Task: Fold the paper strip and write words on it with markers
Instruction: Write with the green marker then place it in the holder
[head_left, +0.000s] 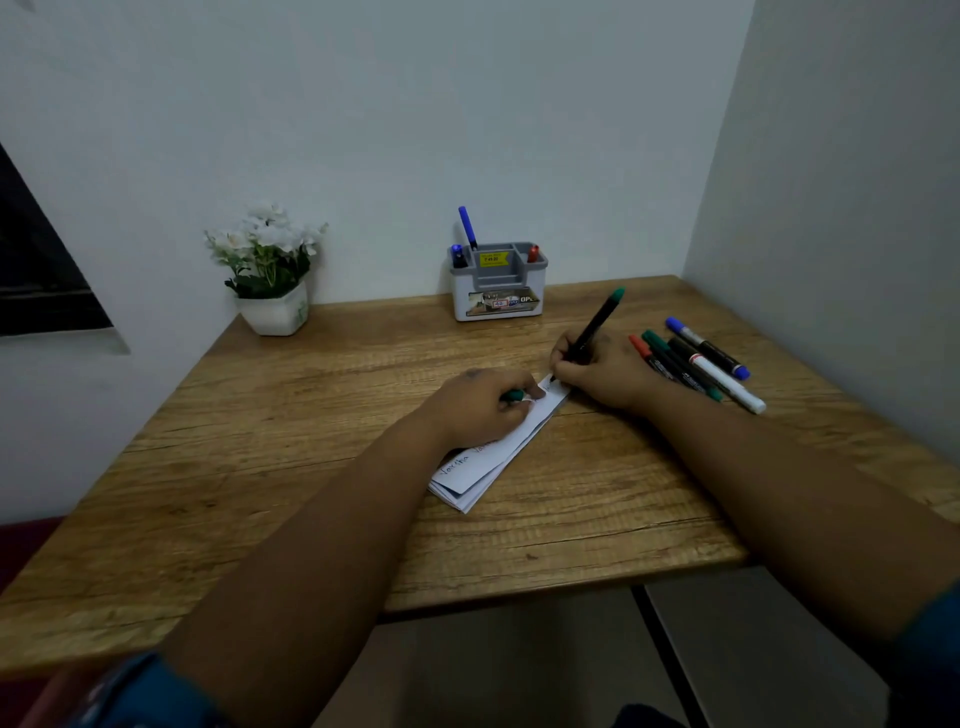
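Observation:
A folded white paper strip (491, 460) lies slanted on the wooden table (291, 415), with handwriting on its near end. My left hand (475, 408) rests on the strip's middle and holds a green marker cap (514, 396) in its curled fingers. My right hand (602, 371) grips a black marker with a green end (597, 322), its tip touching the strip's far end. Several loose markers (701, 366) lie just right of my right hand.
A grey and white pen holder (496, 291) with blue and red pens stands at the back by the wall. A white pot of white flowers (270, 270) sits at the back left. Walls close the table at the back and right.

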